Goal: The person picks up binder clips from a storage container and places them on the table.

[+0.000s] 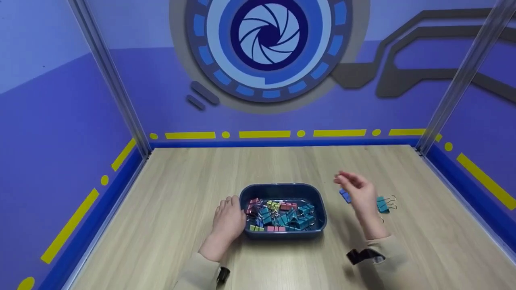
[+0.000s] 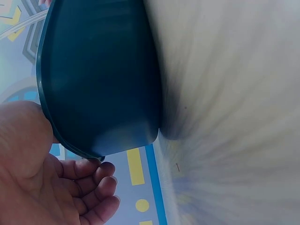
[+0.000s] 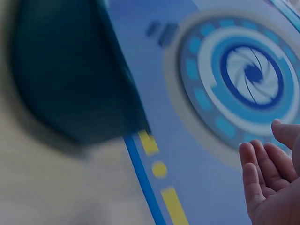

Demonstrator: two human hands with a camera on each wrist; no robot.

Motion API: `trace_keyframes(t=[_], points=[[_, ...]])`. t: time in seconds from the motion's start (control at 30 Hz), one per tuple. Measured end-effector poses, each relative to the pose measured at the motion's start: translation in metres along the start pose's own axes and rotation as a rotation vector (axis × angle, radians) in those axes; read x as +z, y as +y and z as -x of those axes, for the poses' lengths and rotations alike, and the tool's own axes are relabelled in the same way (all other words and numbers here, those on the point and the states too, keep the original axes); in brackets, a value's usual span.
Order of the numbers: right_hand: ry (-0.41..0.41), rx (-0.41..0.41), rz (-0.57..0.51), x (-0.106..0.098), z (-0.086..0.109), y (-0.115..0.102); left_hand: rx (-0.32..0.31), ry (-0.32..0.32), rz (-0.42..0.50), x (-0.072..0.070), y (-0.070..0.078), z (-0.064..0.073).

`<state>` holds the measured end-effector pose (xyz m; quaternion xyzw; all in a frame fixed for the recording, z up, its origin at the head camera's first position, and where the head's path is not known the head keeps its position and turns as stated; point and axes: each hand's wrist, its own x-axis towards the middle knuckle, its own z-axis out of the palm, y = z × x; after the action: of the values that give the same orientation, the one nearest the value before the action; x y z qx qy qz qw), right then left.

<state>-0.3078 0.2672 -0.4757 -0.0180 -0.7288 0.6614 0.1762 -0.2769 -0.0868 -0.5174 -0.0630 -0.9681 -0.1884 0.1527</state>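
A dark teal plastic bin (image 1: 282, 235) holds a jumble of binder clips (image 1: 288, 217) in teal, red, pink, yellow and blue. At its left side my left hand (image 1: 229, 217) holds the rim; in the left wrist view, the curled fingers (image 2: 96, 187) sit at the rim's corner and the thumb tip is hidden behind the wall. My right hand (image 1: 360, 197) is raised right of the bin with bent fingers. The right wrist view shows nothing between its thumb and fingers (image 3: 265, 164). Below it lies a blue binder clip (image 1: 345, 195), partly covered.
Teal binder clips (image 1: 383, 205) with wire handles lie on the wooden table (image 1: 193, 181), just right of the right hand. Blue printed panels (image 1: 274, 117) with metal corner posts (image 1: 117, 80) enclose the table at the back and both sides.
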Motion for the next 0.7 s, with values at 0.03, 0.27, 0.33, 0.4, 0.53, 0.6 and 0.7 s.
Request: trace_keyframes(t=[0.03,0.27,0.33,0.4,0.53,0.6,0.7], points=[[-0.014,-0.008,-0.025,0.011,0.004,-0.001,0.001,0.001,0.001,0.0,0.0,0.0],[-0.127,-0.056,-0.034,0.073,0.028,-0.006,0.008,-0.001,-0.008,0.0,-0.001,0.002],[-0.165,-0.087,-0.021,0.086,0.033,-0.005,0.015,0.008,-0.009,0.0,-0.001,0.002],[-0.204,-0.116,-0.015,0.096,0.038,-0.003,0.022,0.018,-0.012,0.002,-0.002,0.002],[-0.27,-0.153,0.006,0.113,0.045,-0.001,0.028,0.032,-0.008,0.002,-0.002,0.002],[-0.294,-0.158,0.031,0.12,0.048,0.001,0.026,0.035,-0.002,0.002,-0.002,0.002],[-0.315,-0.18,0.092,0.13,0.053,0.003,0.022,0.032,0.004,0.001,-0.001,0.001]])
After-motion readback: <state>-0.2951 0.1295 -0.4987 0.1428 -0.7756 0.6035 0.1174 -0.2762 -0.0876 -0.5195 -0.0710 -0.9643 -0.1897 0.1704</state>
